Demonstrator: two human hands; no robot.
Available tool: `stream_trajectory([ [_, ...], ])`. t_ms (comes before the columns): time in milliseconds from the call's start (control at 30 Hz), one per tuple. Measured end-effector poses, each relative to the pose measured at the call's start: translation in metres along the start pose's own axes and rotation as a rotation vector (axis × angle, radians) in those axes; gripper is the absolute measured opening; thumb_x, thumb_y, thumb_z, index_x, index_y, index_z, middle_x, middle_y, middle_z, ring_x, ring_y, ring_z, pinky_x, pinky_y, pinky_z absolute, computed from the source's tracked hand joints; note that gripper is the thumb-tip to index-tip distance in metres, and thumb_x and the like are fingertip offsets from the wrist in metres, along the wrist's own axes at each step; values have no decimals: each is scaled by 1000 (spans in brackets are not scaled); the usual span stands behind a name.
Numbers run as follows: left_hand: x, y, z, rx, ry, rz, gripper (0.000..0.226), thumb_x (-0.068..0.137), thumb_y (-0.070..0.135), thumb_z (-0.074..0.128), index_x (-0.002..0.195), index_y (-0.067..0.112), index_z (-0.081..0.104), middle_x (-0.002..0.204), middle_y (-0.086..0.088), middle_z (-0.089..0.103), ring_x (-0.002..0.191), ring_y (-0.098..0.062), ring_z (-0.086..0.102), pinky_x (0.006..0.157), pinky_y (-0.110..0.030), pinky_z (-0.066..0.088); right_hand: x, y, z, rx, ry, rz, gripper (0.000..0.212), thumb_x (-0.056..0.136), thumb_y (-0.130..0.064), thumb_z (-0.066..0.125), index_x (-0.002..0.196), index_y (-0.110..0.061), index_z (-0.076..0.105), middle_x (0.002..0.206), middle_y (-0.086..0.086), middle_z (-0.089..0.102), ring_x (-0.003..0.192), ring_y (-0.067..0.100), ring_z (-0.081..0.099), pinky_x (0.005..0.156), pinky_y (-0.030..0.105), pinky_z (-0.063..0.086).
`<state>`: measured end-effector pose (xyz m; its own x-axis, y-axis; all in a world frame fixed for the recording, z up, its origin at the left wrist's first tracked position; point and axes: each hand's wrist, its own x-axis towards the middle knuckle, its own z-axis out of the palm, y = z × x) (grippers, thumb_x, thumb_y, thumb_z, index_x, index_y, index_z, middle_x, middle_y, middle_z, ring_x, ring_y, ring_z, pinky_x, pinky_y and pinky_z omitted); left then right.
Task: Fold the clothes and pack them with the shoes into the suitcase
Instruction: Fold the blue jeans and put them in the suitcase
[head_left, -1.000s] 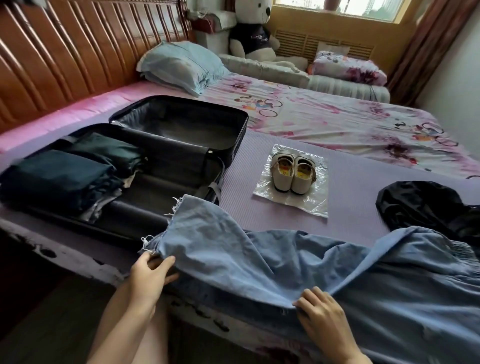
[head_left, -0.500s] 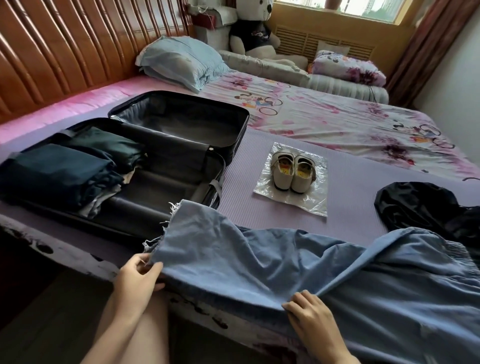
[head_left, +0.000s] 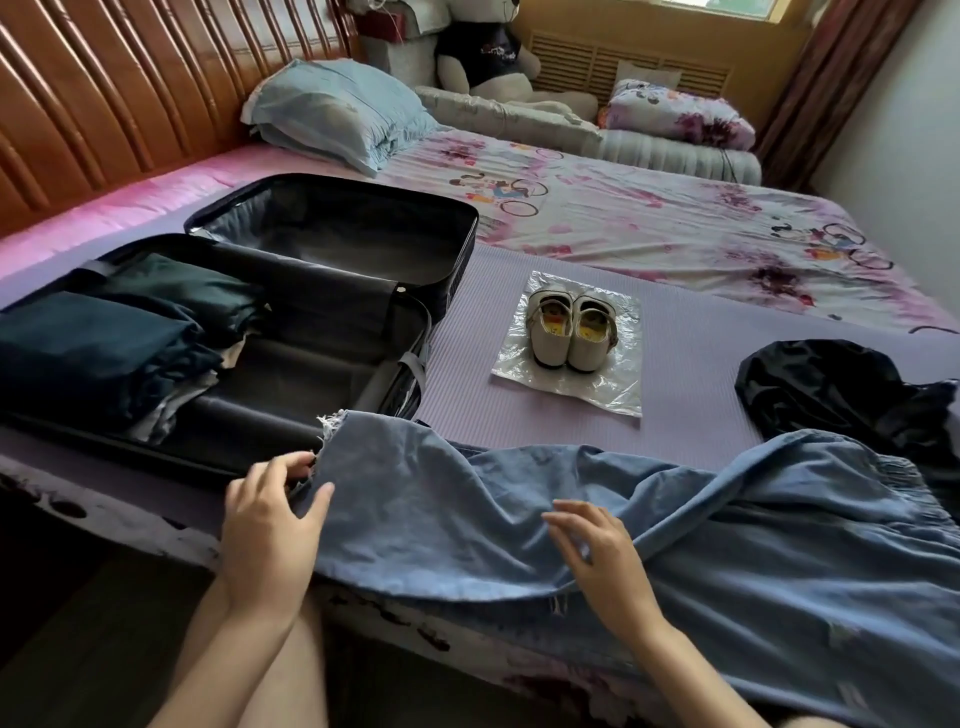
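A blue denim garment lies spread over the near edge of the bed, its frayed hem pointing left. My left hand pinches that frayed hem, thumb on top. My right hand rests on the cloth with fingers spread and straight. A black suitcase lies open at the left, with dark folded clothes stacked in its near-left part. A pair of white shoes stands on a clear plastic bag in the middle. A black garment lies crumpled at the right.
A purple mat covers the near part of the bed. Behind it are a floral sheet, a blue pillow, a rolled grey quilt, a teddy bear and a wooden headboard at the left.
My right hand let go of the denim fold and now lies flat on it. My left hand moved up along the frayed hem, and the raised fold has dropped flatter.
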<state>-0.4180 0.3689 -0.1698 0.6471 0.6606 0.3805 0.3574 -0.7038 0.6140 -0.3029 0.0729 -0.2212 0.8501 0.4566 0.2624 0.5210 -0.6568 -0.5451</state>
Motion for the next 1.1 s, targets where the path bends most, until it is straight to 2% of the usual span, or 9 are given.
stream_trajectory([
  [167,8,27,5,12,63,147,32,74,4,75,104,9,64,97,-8,60,89,-29,51,81,-40,43,20,7,-12,129,67,136,20,88,-10,64,103,-20,72,109,-10,65,107,8,55,100,33,42],
  [267,-4,53,25,-77,-96,261,24,75,8,75,95,17,66,89,3,63,86,-21,53,80,-33,46,15,35,-30,84,76,189,40,83,10,56,105,-20,71,114,-8,64,112,9,53,103,35,41],
  [367,-27,81,54,-161,-346,308,19,77,19,75,93,25,67,86,13,62,85,-12,55,77,-32,50,16,70,-61,-58,64,200,65,65,22,46,111,-18,69,121,-2,64,119,18,53,106,40,39],
  [433,-46,100,75,-215,-506,325,20,80,27,72,99,28,67,92,16,62,92,-6,54,83,-29,48,22,94,-83,-172,45,188,70,60,23,43,113,-14,68,122,3,64,121,26,53,108,44,38],
  [567,-76,136,116,-200,-728,396,36,85,42,63,119,30,58,113,16,57,111,-5,49,97,-24,38,38,137,-128,-388,-78,273,72,69,21,40,130,-14,58,137,5,53,134,25,40,115,36,27],
  [733,-91,176,155,-159,-810,438,54,86,48,59,135,32,43,129,16,49,122,-4,42,99,-16,29,60,179,-166,-488,-174,343,72,76,16,41,140,-17,45,147,3,42,140,21,29,115,31,21],
  [933,-91,206,192,-145,-803,447,41,87,39,61,126,31,52,118,13,57,111,-8,49,93,-19,35,85,215,-181,-494,-247,377,71,79,15,39,141,-19,43,149,3,39,140,20,28,114,24,19],
  [1033,-92,206,202,-144,-802,422,28,87,31,62,115,31,60,107,13,62,103,-9,55,87,-22,40,94,230,-182,-508,-287,364,56,85,8,47,134,-17,53,147,5,42,140,21,29,114,27,18],
  [1100,-92,204,204,-155,-784,401,21,87,28,62,108,32,64,102,14,65,98,-7,58,83,-22,44,96,239,-181,-523,-270,357,40,85,1,55,120,-17,64,139,7,51,139,23,30,114,30,21],
])
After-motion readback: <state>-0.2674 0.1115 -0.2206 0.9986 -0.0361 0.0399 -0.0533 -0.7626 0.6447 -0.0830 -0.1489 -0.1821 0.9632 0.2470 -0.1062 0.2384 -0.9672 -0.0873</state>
